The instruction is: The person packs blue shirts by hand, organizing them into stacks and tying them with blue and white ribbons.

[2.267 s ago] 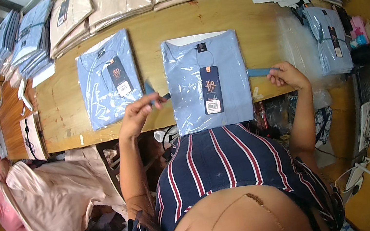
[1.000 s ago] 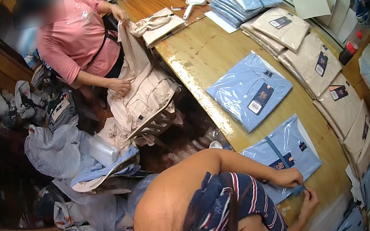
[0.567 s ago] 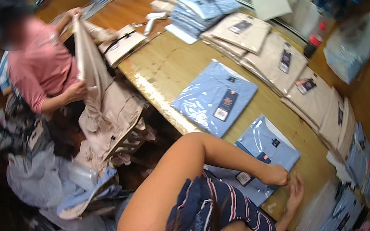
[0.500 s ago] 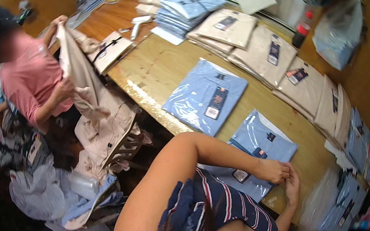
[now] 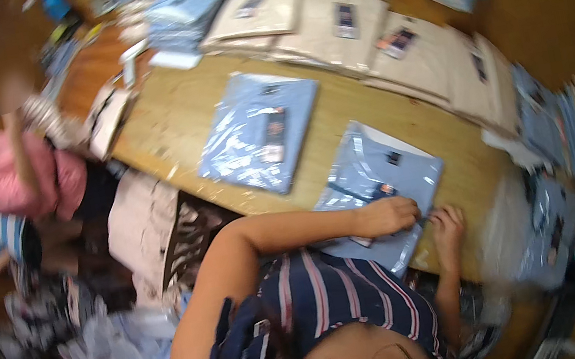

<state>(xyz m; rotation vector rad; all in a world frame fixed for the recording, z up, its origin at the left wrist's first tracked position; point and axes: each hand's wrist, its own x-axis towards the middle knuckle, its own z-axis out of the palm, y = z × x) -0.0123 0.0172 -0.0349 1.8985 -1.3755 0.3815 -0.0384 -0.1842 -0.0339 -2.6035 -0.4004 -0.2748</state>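
In the head view my left hand (image 5: 386, 214) lies palm down with curled fingers on a bagged blue shirt (image 5: 379, 186) at the near edge of the counter (image 5: 172, 115), and my right hand (image 5: 447, 226) rests just beside it with fingers bent, pressing on the bag's near right corner; whether either pinches the plastic I cannot tell. A second bagged shirt (image 5: 260, 130) lies apart to the left toward the counter's middle, beige packed shirts (image 5: 386, 39) line the far edge, and a person in pink (image 5: 18, 177) stands off the left end holding up a beige garment (image 5: 147, 231).
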